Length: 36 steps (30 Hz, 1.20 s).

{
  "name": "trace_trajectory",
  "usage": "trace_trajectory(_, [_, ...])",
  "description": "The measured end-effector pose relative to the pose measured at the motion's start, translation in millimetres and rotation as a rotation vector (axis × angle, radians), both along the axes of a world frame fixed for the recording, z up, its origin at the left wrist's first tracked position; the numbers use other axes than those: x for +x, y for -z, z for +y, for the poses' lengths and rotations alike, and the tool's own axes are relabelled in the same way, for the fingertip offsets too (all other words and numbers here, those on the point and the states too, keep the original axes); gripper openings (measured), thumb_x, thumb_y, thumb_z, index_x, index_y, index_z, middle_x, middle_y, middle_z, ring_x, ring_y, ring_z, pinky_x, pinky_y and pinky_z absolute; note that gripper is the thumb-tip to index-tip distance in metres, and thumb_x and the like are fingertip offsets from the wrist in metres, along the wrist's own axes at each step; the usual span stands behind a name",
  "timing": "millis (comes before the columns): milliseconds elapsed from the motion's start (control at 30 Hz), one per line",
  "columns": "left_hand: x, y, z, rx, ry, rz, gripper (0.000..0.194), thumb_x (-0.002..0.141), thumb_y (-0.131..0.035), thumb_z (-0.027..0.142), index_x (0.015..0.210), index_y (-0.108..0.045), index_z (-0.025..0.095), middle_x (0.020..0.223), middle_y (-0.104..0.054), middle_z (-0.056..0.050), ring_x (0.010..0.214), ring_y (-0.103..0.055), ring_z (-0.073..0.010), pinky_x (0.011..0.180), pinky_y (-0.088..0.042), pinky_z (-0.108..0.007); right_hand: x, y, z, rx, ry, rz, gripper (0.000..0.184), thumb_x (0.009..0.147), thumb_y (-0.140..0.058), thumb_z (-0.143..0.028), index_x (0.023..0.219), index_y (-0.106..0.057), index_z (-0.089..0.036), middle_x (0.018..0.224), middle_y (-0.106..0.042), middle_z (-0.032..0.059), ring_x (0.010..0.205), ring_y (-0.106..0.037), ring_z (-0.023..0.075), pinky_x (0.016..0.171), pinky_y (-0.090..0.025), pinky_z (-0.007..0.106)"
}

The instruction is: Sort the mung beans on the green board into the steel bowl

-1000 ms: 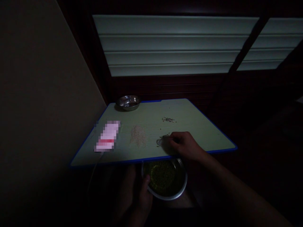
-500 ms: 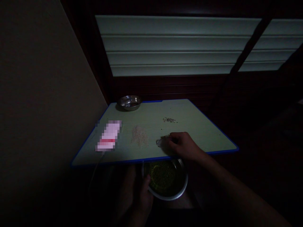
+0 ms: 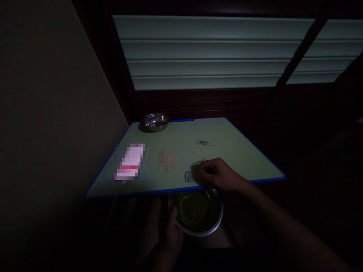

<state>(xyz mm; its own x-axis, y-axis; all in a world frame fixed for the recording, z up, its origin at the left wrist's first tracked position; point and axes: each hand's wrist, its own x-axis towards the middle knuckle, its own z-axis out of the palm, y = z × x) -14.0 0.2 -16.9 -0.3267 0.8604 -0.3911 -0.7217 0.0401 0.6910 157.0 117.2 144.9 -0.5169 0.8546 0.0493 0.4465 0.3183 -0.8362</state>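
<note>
My left hand [image 3: 173, 228] grips the left rim of a metal bowl [image 3: 208, 231], thumb over its edge. Small greenish beans [image 3: 194, 207] lie inside this bowl, held below the board's near edge. Above it, my right hand [image 3: 217, 173] is closed around what looks like a small pale spoon [image 3: 189, 175], its tip resting low over the board [image 3: 241, 166]. A few dark beans [image 3: 198, 161] are scattered beside the spoon. Farther back sits a small cluster of dark beans [image 3: 203, 142], and left of the spoon a loose pile of pale grains [image 3: 167, 162].
A shallow steel bowl [image 3: 155, 122] stands at the board's far left corner. Near the left edge lies a blurred-out lit phone [image 3: 130, 161] with a cable [image 3: 112, 209]. A wall [image 3: 56, 113] rises at left, and a slatted panel [image 3: 210, 53] behind the board. The light is dim.
The right hand has shifted slightly left, and the spoon tip has moved left and nearer the board's front edge. More dark beans show behind it. The left hand keeps its hold on the bowl.
</note>
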Motion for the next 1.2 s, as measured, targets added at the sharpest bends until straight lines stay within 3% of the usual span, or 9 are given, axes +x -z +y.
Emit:
trace_trajectory(100, [1.2, 2.4, 1.0, -0.08, -0.034, -0.129, 0.08, 0.077, -0.071, 0.042, 0.15, -0.047, 0.024, 0.147, -0.063, -0.013, 0.14, -0.053, -0.0343, 0.113, -0.045, -0.048, -1.1, -1.8, -0.2, -0.011, -0.03, -0.012, 0.016, 0.083, -0.06, -0.025, 0.068, -0.057, -0.018, 0.065, -0.053, -0.002, 0.062, -0.046, 0.0121, 0.058, -0.036, 0.025])
trace_trajectory(333, [1.0, -5.3, 0.6, -0.17, -0.096, -0.178, 0.067, 0.082, -0.065, 0.051, 0.144, -0.057, 0.026, 0.144, -0.066, -0.01, 0.141, -0.052, -0.0352, 0.114, -0.044, -0.05, -9.2, -7.1, 3.5, 0.002, -0.089, -0.034, 0.013, 0.084, -0.06, -0.018, 0.071, -0.061, -0.016, 0.066, -0.056, -0.002, 0.062, -0.047, 0.0112, 0.059, -0.037, 0.024])
trace_trajectory(533, [2.5, -15.0, 3.1, -0.184, -0.145, -0.177, 0.072, 0.08, -0.066, 0.043, 0.148, -0.051, 0.024, 0.146, -0.065, -0.011, 0.143, -0.05, -0.0346, 0.117, -0.04, -0.05, -13.5, -11.0, 6.6, -0.004, -0.194, -0.049, 0.013, 0.085, -0.062, -0.014, 0.073, -0.064, -0.015, 0.065, -0.056, -0.0032, 0.062, -0.046, 0.0097, 0.06, -0.038, 0.023])
trace_trajectory(700, [2.7, -8.0, 1.9, -0.166, -0.125, -0.13, 0.071, 0.081, -0.067, 0.051, 0.146, -0.055, 0.025, 0.145, -0.066, -0.01, 0.144, -0.048, -0.0349, 0.118, -0.039, -0.05, -12.5, -10.3, 2.7, -0.023, -0.226, -0.042, 0.012, 0.085, -0.062, -0.017, 0.074, -0.066, -0.015, 0.067, -0.059, -0.0022, 0.062, -0.05, 0.0105, 0.061, -0.04, 0.024])
trace_trajectory(800, [0.3, 1.6, -0.9, -0.1, -0.105, -0.074, 0.07, 0.082, -0.068, 0.052, 0.148, -0.053, 0.031, 0.151, -0.061, -0.007, 0.144, -0.049, -0.0335, 0.116, -0.041, -0.049, -4.3, -11.4, 2.9, -0.017, -0.113, -0.011, 0.013, 0.084, -0.062, -0.023, 0.074, -0.065, -0.016, 0.066, -0.06, -0.0015, 0.061, -0.05, 0.0112, 0.059, -0.04, 0.024])
trace_trajectory(933, [-1.9, 10.3, -2.5, -0.038, -0.06, -0.005, 0.073, 0.083, -0.071, 0.048, 0.151, -0.049, 0.035, 0.156, -0.056, -0.005, 0.144, -0.048, -0.0337, 0.115, -0.043, -0.048, 12.6, -15.4, 12.4, 0.063, 0.24, -0.007, 0.019, 0.083, -0.058, -0.03, 0.07, -0.064, -0.017, 0.064, -0.06, 0.0001, 0.06, -0.05, 0.0127, 0.057, -0.039, 0.025])
trace_trajectory(1000, [-2.1, 9.5, -1.7, -0.038, -0.041, -0.023, 0.077, 0.082, -0.071, 0.046, 0.153, -0.046, 0.033, 0.157, -0.055, -0.008, 0.144, -0.048, -0.0347, 0.114, -0.044, -0.049, 19.2, -16.4, 18.3, 0.116, 0.343, -0.054, 0.02, 0.081, -0.058, -0.031, 0.067, -0.063, -0.017, 0.063, -0.06, 0.0008, 0.061, -0.051, 0.0135, 0.056, -0.038, 0.025])
trace_trajectory(1200, [-7.1, -2.9, 0.1, 0.05, -0.057, 0.102, 0.079, 0.08, -0.075, 0.04, 0.153, -0.047, 0.035, 0.162, -0.049, -0.005, 0.146, -0.046, -0.0328, 0.117, -0.042, -0.046, 18.2, -11.3, 24.1, 0.155, 0.368, -0.14, 0.022, 0.08, -0.058, -0.033, 0.069, -0.068, -0.016, 0.064, -0.065, 0.0032, 0.062, -0.054, 0.0148, 0.055, -0.037, 0.025])
